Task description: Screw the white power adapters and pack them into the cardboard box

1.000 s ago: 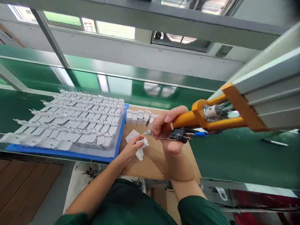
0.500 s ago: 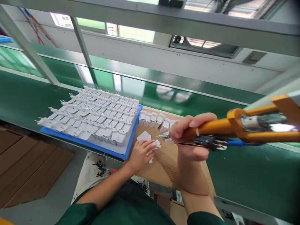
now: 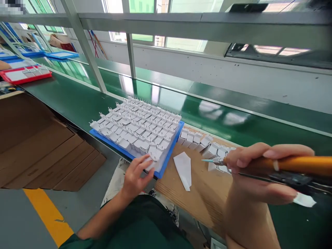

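Observation:
My left hand is at the near right corner of a blue tray, thumb and fingertips around a small white box-shaped piece with small prongs. Part of that piece is hidden by the fingers. Rows of similar white pieces fill the tray. My right hand is wrapped round an orange dispensing tool that has a pale blue needle tip pointing left. Below and left of the tip, a folded white paper lies on a sheet of cardboard.
More white pieces stand along the cardboard's back edge. A metal frame post rises behind the green bench. Far left are a red tray and part of another person's arm. Large cardboard stands at left.
My left hand has gone from above the paper to the tray's corner with the white piece. My right hand still grips the orange tool. The view has turned left.

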### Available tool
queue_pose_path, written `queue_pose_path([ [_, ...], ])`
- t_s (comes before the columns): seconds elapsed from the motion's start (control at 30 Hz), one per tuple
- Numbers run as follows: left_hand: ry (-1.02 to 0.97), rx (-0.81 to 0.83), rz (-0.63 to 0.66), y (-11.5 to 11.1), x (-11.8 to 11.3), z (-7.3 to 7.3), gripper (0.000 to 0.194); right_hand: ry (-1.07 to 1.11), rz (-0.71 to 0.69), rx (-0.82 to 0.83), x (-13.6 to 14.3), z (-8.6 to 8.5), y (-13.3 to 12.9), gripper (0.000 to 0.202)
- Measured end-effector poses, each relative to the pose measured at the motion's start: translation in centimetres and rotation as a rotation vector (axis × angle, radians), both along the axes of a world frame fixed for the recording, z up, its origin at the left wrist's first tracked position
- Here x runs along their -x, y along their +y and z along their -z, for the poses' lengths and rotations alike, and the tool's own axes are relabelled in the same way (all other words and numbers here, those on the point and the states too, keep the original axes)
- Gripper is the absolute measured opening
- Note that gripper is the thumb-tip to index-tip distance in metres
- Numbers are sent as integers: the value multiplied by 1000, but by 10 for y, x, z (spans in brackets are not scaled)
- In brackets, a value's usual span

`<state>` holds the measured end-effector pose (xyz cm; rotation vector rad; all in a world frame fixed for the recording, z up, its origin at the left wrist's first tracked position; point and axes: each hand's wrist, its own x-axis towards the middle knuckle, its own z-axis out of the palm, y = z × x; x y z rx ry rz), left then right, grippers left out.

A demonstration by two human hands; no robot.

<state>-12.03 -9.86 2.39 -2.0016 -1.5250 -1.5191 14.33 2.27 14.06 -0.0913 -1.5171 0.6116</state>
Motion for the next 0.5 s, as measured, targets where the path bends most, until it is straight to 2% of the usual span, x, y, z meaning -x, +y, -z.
queue_pose_path([
  [0.1, 82, -36, -228, -1, 37, 11, 31, 0, 7, -8, 1, 0, 2, 48],
  [0.2, 137, -40, -331, 5, 54, 25, 30, 10, 6, -11, 2, -1, 4, 48],
  [0.33, 150, -49, -345, 7, 52, 38, 32, 24, 25, -16, 4, -1, 4, 48],
  [0.4, 144, -33, -330, 3, 48, 40, 37, 24, 45, -14, 4, -2, 3, 49],
  [0.5, 118, 75, -306, -4, 43, 38, 47, 17, 65, 4, 3, -2, 3, 49],
])
